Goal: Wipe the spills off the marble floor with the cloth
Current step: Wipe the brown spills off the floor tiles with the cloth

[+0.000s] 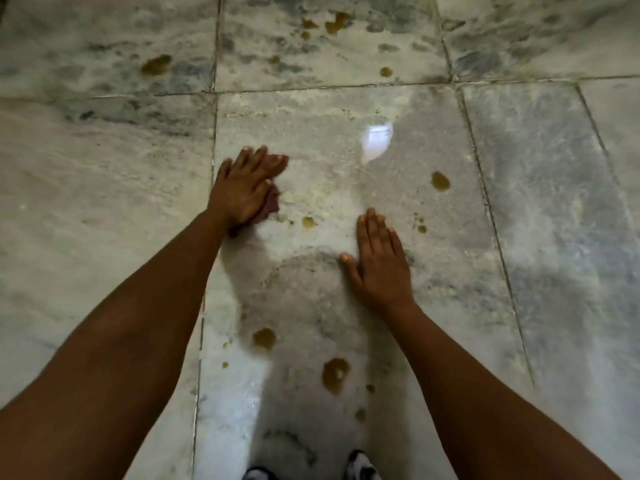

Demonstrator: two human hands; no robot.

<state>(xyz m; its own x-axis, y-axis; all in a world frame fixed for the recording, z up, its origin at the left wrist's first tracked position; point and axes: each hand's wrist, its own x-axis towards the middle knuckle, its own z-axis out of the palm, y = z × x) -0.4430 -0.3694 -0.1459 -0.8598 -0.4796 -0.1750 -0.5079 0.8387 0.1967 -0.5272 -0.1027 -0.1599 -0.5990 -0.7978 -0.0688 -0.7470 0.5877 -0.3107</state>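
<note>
My left hand (242, 188) lies flat with straight fingers on a small dark red cloth (272, 204), pressing it to the marble floor (104, 202) near a tile joint. Most of the cloth is hidden under the hand. My right hand (379, 263) rests flat on the bare floor, fingers straight, holding nothing. Several brown spills dot the tiles: one (308, 221) just right of the cloth, one (440, 180) farther right, two between my arms (264, 338) (335, 372), and more at the far side (156, 64) (337, 22).
My shoes (360, 467) show at the bottom edge. A bright light reflection (375, 140) sits on the middle tile. Dark grout lines (213, 133) divide the large grey-white tiles.
</note>
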